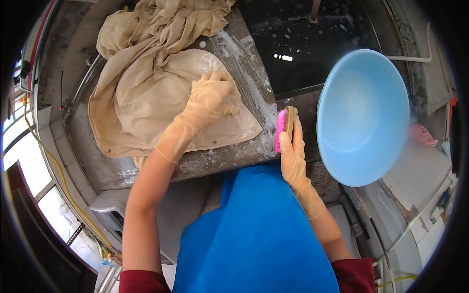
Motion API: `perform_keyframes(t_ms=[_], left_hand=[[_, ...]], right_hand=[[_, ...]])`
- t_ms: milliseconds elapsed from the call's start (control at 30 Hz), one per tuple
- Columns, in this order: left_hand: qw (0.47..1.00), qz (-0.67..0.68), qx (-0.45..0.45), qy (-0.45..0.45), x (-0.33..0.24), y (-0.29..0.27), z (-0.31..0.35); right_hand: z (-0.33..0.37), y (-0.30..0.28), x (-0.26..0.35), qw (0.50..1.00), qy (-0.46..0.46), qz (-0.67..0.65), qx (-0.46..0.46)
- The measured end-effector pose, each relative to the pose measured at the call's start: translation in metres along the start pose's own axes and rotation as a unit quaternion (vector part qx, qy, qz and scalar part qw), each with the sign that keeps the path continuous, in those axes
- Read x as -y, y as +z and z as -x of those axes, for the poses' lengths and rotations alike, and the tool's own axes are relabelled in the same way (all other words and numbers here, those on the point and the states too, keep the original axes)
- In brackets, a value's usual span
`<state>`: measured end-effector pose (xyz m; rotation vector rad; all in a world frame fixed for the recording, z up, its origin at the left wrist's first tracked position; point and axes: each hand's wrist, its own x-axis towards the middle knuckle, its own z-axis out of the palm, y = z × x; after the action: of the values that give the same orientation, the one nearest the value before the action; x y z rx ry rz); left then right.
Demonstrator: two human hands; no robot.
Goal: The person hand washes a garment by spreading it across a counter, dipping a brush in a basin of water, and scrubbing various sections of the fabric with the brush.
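Observation:
A wet beige canvas cloth (pixel 141 105) with metal eyelets along its near edge is spread on a grey washing slab, its far end bunched up. My left hand (pixel 211 95), in a thin pale rubber glove, is closed in a fist on the right part of this cloth, gripping the fabric; its fingertips are hidden. Off the slab's right edge, my right hand (pixel 294 156), gloved alike, holds a scrub brush (pixel 288 123) by its wooden back. Its bright pink bristles face left, apart from the cloth.
Soapy water streaks the slab (pixel 244 53). Beyond it lies a dark water basin (pixel 312 58) with a pipe. A large light-blue plastic tub (pixel 364 122) stands tilted at the right, near a red-and-white packet (pixel 423 135). My blue apron (pixel 259 229) hangs against the slab's front.

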<state>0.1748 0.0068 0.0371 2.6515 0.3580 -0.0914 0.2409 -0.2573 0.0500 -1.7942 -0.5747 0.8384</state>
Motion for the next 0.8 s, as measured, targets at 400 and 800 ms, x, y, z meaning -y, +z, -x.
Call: perform_keyframes(t_ms=[400, 800], left_hand=[[0.962, -0.146, -0.035, 0.226, 0.0, -0.012, -0.141], [0.994, -0.097, 0.033, 0.033, 0.039, -0.122, 0.095]], right_hand=[[-0.004, 0.026, -0.01, 0.992, 0.023, -0.051, -0.111], [-0.005, 0.059, -0.024, 0.974, -0.075, 0.009, -0.215]])
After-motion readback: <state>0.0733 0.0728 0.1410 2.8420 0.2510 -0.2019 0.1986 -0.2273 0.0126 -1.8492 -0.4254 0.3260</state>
